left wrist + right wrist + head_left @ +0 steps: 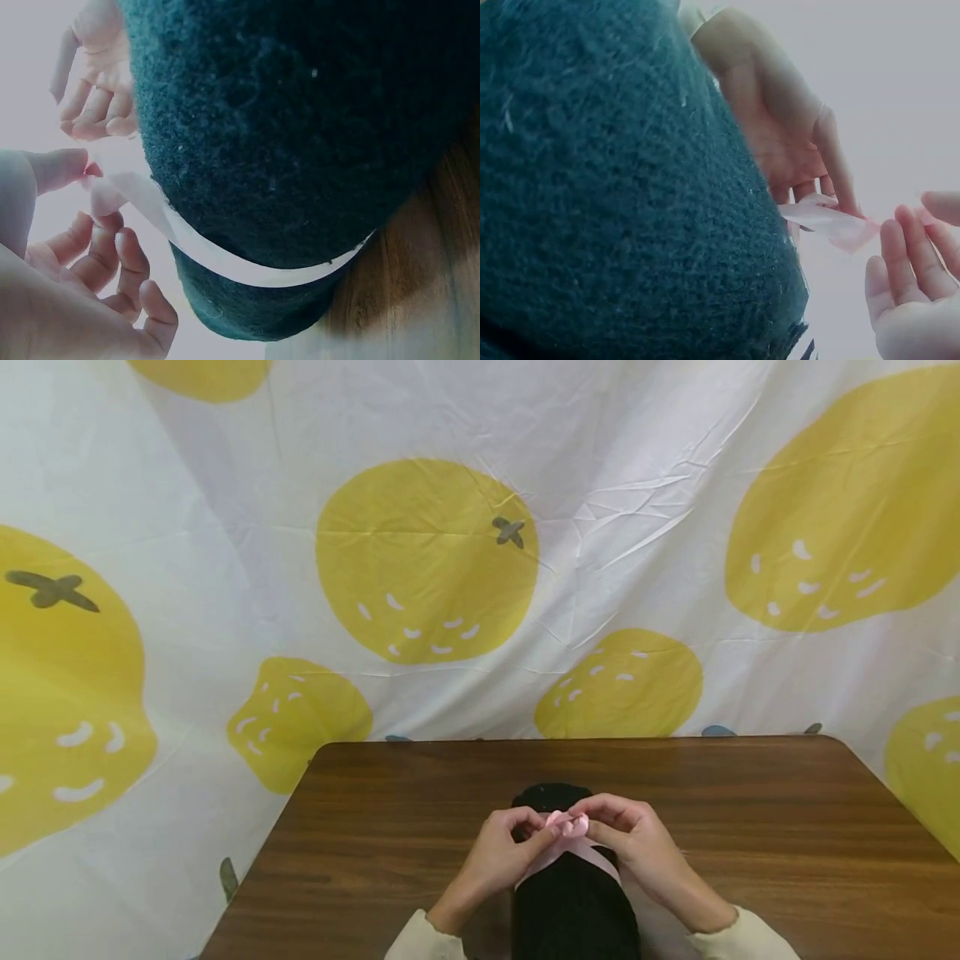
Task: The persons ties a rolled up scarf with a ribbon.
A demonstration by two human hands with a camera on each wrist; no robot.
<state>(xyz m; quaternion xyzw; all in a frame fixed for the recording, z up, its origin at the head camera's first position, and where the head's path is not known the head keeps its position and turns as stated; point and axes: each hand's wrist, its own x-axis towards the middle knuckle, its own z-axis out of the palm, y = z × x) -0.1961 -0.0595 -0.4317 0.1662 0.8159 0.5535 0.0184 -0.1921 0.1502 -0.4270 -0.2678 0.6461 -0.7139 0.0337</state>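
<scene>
A dark, fuzzy cloth bundle (576, 910) lies lengthwise on the table, its far end rounded. Round it runs a pale pink ribbon (573, 824), which crosses and gathers into small loops on top. From the left side, my left hand (501, 853) pinches the gathered ribbon between thumb and forefinger. My right hand (651, 853) pinches a loop on the other side, thumb and forefinger meeting at it. In the left wrist view the ribbon band (247, 266) wraps close against the dark cloth (285, 135). Glare washes out the knot in both wrist views.
The brown wood-grain table (390, 827) has rounded far corners. Behind it hangs a white curtain (637, 552) printed with large yellow fruit. Pale sleeves (742, 939) cover the forearms close to the bundle.
</scene>
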